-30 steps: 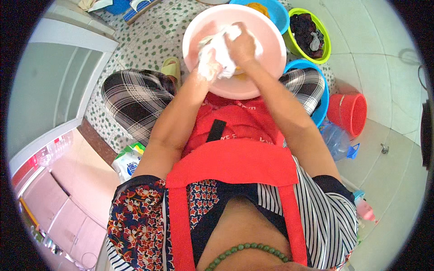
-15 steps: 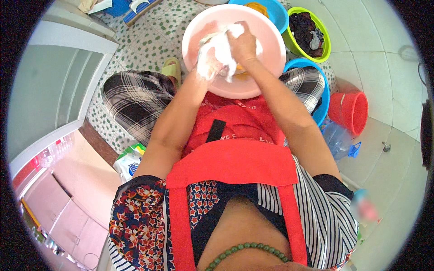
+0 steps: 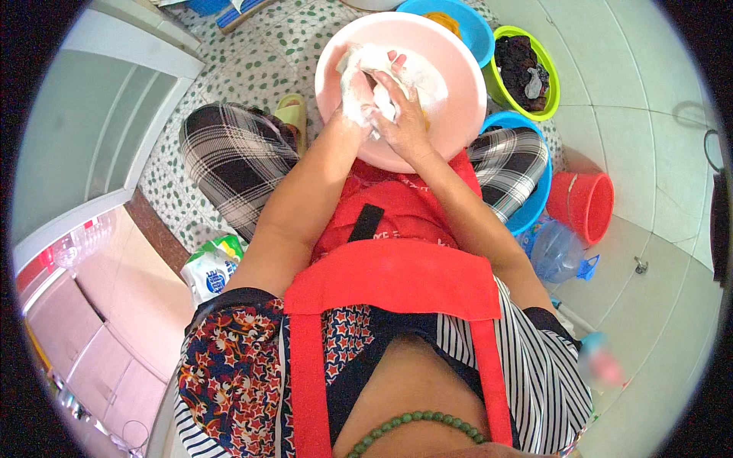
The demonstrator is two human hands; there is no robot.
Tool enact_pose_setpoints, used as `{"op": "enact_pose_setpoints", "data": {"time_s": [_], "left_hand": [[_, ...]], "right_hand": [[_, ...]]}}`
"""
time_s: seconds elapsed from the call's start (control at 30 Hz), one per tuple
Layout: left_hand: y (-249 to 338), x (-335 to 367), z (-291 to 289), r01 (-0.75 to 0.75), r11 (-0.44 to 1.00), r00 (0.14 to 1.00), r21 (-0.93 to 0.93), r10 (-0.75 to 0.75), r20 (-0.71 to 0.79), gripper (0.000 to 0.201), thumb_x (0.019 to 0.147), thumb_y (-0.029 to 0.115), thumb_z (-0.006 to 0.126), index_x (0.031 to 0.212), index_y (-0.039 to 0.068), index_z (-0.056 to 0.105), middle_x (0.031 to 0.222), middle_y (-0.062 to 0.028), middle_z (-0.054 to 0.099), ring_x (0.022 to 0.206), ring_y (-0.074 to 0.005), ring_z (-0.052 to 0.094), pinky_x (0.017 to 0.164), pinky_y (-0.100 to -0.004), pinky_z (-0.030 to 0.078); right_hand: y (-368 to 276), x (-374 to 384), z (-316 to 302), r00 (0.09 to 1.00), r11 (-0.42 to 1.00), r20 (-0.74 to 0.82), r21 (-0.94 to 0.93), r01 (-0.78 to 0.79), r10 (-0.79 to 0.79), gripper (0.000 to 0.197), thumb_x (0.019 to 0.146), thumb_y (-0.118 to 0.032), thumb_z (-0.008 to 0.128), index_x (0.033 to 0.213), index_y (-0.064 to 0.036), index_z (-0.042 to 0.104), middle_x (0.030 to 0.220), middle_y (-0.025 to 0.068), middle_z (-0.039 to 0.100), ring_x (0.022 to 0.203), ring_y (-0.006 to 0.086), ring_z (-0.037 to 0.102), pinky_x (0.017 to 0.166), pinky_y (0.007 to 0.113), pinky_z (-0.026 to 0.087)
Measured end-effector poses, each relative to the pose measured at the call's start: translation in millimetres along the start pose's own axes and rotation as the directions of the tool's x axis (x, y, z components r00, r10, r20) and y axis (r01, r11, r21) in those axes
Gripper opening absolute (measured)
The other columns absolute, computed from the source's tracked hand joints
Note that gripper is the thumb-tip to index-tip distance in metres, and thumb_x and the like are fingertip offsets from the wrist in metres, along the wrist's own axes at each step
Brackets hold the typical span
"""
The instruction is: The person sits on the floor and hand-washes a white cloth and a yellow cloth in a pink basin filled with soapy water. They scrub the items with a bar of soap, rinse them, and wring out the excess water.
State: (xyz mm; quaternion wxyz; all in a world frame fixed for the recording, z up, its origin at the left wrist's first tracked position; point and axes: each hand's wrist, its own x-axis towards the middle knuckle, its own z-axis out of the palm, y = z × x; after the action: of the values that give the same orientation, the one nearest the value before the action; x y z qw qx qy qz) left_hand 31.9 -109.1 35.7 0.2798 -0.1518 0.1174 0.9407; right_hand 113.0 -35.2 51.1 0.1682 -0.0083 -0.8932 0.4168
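1. Two bare hands are meeting inside one pink basin point(image 3: 462, 107): the left hand point(image 3: 356, 95) is wearing a coat of white suds, and the right hand point(image 3: 405, 126) is lying against it.
2. One foamy white cloth point(image 3: 424, 82) is lying in the pink basin, partly under the two hands.
3. The right hand's fingers are reaching over toward the left palm, with a bit of white showing between; whether either hand's fingers are grasping the cloth, I cannot tell.
4. Two blue basins are flanking the pink one: the upper blue basin point(image 3: 479, 34) is holding orange-yellow fabric point(image 3: 444, 22), and the lower blue basin point(image 3: 540, 200) is showing around the right knee.
5. One lime-green basin point(image 3: 555, 95) is holding dark clothes point(image 3: 513, 61) and one pale grey piece point(image 3: 535, 82).
6. One red bucket point(image 3: 584, 206) and one clear plastic jug point(image 3: 556, 252) are sitting close together.
7. One pale green slipper point(image 3: 292, 116) is showing beyond the left knee; one white-and-green package point(image 3: 212, 269) is resting beside the left arm.
8. The top edge is cutting off the upper blue basin; the right knee is hiding much of the lower one.
9. The hands are covering most of a yellowish patch point(image 3: 426, 120) in the pink basin, and a blue-and-pink object point(image 3: 603, 365) on the right is appearing too blurred to identify.
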Motion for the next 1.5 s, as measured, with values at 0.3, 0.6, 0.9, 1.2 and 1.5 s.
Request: {"op": "enact_pose_setpoints", "data": {"time_s": [0.3,0.6,0.9,1.2,1.5], "left_hand": [[-3.0,17.2,-28.4,0.101,0.977,0.994,0.186,-0.105,0.01,0.059,0.097,0.044,0.032,0.133,-0.003,0.035,0.126,-0.0253,0.049,0.117,-0.0327,0.049,0.101,-0.042,0.04],[1.9,7.0,-42.9,0.039,0.998,0.963,0.056,-0.052,0.263,0.032,0.093,0.022,0.045,0.116,0.002,0.053,0.107,-0.0135,0.06,0.098,-0.0252,0.059,0.088,-0.0379,0.05],[-8.9,7.4,-26.2,-0.048,0.819,0.992,0.571,-0.028,0.124,0.029,0.094,0.027,0.047,0.108,0.005,0.057,0.088,-0.0064,0.063,0.07,-0.0144,0.061,0.055,-0.0265,0.051],[0.3,38.3,-80.1,0.249,0.967,0.916,-0.058,-0.216,0.338,0.033,0.089,0.03,0.056,0.111,0.005,0.051,0.098,-0.0147,0.06,0.082,-0.0249,0.061,0.074,-0.0366,0.054],[-6.8,14.4,-44.3,0.003,0.943,0.997,0.333,-0.028,0.072,0.034,0.093,0.027,0.046,0.119,0.007,0.052,0.111,-0.0112,0.06,0.102,-0.0226,0.059,0.084,-0.0371,0.052]], "right_hand": [[15.3,12.5,-11.4,0.96,0.99,0.247,0.03,-0.141,0.129,0.034,0.079,0.001,0.059,0.111,-0.0087,0.062,0.117,0.0139,0.061,0.113,0.0311,0.055,0.095,0.037,0.042],[-23.9,-3.7,-9.2,0.93,0.935,0.367,-0.332,0.127,0.003,0.042,0.072,-0.013,0.067,0.113,-0.0213,0.061,0.095,0.0229,0.063,0.088,0.0392,0.062,0.078,0.044,0.05],[57.9,48.2,-16.0,0.966,0.918,0.042,-0.325,-0.23,0.257,0.033,0.083,-0.019,0.06,0.113,-0.006,0.057,0.087,0.0244,0.065,0.084,0.041,0.063,0.074,0.049,0.049],[-20.8,2.2,6.0,0.94,0.914,0.338,-0.395,0.095,0.049,0.045,0.076,-0.02,0.068,0.116,-0.005,0.057,0.082,0.0267,0.063,0.082,0.0413,0.062,0.075,0.047,0.049],[71.0,62.3,-0.5,0.955,0.905,0.081,-0.35,-0.242,0.287,0.048,0.082,-0.025,0.063,0.122,-0.0009,0.052,0.09,0.0237,0.065,0.084,0.0389,0.063,0.079,0.045,0.049]]}}
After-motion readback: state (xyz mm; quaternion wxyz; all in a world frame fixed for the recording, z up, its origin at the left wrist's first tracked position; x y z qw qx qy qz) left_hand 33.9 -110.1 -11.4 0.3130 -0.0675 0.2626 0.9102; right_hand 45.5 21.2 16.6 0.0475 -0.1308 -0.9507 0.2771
